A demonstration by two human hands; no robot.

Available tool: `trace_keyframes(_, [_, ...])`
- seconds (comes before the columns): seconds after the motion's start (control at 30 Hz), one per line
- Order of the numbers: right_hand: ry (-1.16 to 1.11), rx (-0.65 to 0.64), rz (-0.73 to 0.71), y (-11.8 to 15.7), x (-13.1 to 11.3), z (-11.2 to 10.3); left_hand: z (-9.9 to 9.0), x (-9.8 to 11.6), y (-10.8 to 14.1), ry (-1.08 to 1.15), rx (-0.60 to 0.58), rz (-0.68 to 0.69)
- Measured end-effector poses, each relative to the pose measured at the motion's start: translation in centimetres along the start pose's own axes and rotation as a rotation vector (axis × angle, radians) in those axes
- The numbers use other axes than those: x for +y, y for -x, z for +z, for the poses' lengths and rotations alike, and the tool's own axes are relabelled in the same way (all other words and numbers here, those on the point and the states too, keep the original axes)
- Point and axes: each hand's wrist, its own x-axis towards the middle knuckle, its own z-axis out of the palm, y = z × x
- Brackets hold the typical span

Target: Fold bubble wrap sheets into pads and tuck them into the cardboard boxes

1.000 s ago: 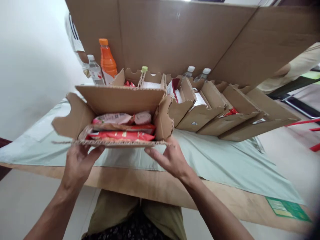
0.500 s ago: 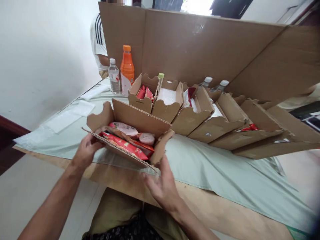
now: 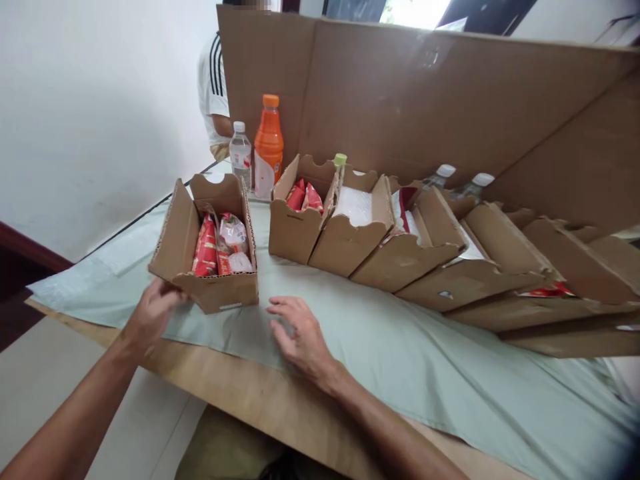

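Observation:
An open cardboard box [image 3: 231, 293] stands on the cloth at the left, narrow end towards me. Inside are a red snack packet [image 3: 205, 248], a clear-and-pink package [image 3: 233, 232] and a pale roll [image 3: 240, 263]. My left hand [image 3: 153, 315] is closed at the box's near left corner, with its fingertips partly hidden against the cardboard. To the right of the box, my right hand [image 3: 300, 337] hovers over the cloth, apart from the box. Its fingers are spread and hold nothing.
Several open cardboard boxes [image 3: 350, 248] form a row to the right. Behind them rises a tall cardboard panel [image 3: 380, 100]. A water bottle [image 3: 241, 157] and an orange drink bottle [image 3: 269, 143] stand at the back left. Bubble wrap [image 3: 85, 267] lies on the left. A person [image 3: 214, 87] is beyond the panel.
The box has turned from crosswise to narrow end towards me and moved left onto the cloth. My right hand has let go of it. The view has shifted slightly left.

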Motion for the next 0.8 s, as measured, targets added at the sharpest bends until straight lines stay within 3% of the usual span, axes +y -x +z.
trace_keyframes(0.1, [0.096,0.008,0.056,-1.2,3.0,-1.1,0.4,-0.6,3.4,0.04,-0.096,-0.083])
trace_keyframes(0.17, [0.116,-0.022,0.067,-1.8,4.2,-0.9,1.1,-0.5,3.3,-0.039,-0.103,-0.156])
trace_keyframes(0.3, [0.128,-0.08,0.049,-1.8,4.8,0.2,1.9,-0.3,-0.6,-0.111,-0.094,-0.227])
trace_keyframes(0.43, [0.147,-0.092,0.034,-1.3,4.9,0.3,2.3,-0.5,-5.4,0.024,-0.005,-0.167])
trace_keyframes(0.53, [0.135,-0.089,0.027,-1.3,5.2,0.1,3.8,-0.9,-8.4,0.088,-0.009,-0.12])
trace_keyframes(0.7, [0.093,-0.064,0.012,-1.3,5.4,0.0,7.3,-2.2,-10.6,0.079,-0.004,-0.088])
trace_keyframes(0.8, [0.084,-0.055,0.008,-1.4,5.4,-0.2,8.1,-3.0,-10.7,0.034,-0.025,-0.076])
